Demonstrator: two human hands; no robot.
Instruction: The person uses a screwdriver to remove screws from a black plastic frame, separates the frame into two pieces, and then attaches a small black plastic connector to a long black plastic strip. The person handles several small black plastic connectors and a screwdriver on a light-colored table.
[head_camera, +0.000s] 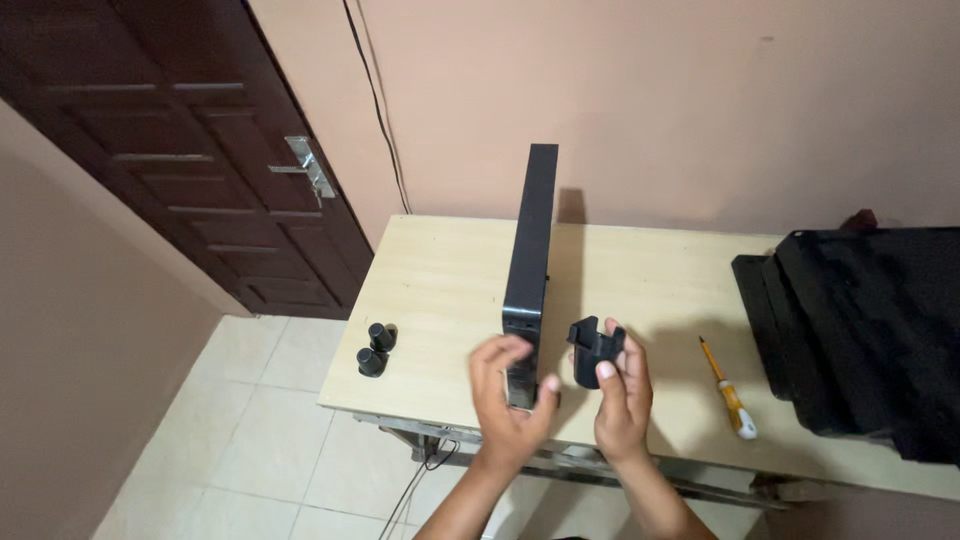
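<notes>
Panel (530, 262): a long, flat black slab, standing on edge on the table (440, 280) and running away from you toward the wall; its near end is lying between your hands.
Left hand (508, 395): you are cupping it against the panel's near end, fingers curled loosely and touching the lower corner; whether you are truly gripping it cannot be told.
Right hand (622, 398): you are holding a small black bracket (594, 350) pinched between thumb and fingers, lifted just beside the panel's right face and apart from it.
Bracket: it is showing a notched top and a rounded lower end.
Screwdriver (728, 389): yellow-handled, it is lying flat on the table to the right of your right hand, near but untouched.
Knobs (376, 349): two short black cylinders are standing together near the table's left edge, well apart from your hands.
Black bundle (860, 330): it is resting on the table's right end.
Door (180, 140): dark wood, it is standing at upper left.
</notes>
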